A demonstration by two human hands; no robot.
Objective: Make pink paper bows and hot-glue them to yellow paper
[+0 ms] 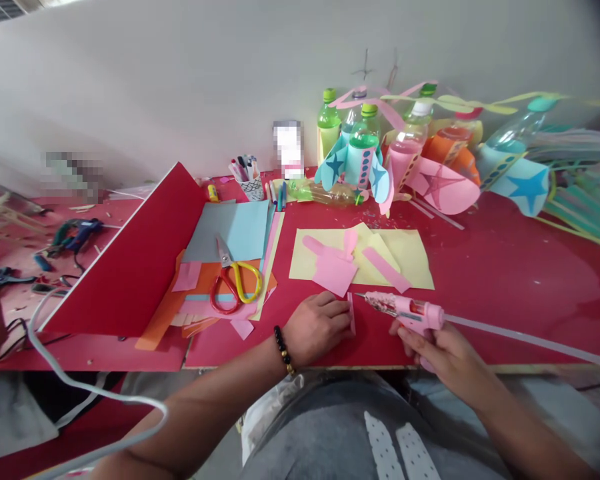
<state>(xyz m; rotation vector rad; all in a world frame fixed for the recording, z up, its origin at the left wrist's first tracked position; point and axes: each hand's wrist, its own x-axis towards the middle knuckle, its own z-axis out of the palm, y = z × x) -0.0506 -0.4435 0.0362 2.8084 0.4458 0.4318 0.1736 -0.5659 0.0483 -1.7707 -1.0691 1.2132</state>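
In my right hand (443, 350) is a pink hot glue gun (415, 312), a long clear glue stick (530, 343) trailing from its back. Its nozzle points left at a narrow pink paper strip (351, 312). My left hand (317, 328), with a beaded bracelet at the wrist, rests low over the red table with curled fingers holding that strip. Just beyond it lie pink paper cutouts (334, 272) on pale yellow paper (415, 257). Red-and-yellow-handled scissors (226, 263) lie left of my left hand on a stack of coloured paper (243, 223).
Plastic bottles with paper fins and propellers (365, 153) line the wall at the back right. A cup of pens (250, 185) stands behind the paper stack. A slanted red board (140, 260) divides off the left side, where another glue gun (85, 230) lies. A white cable (80, 380) loops at lower left.
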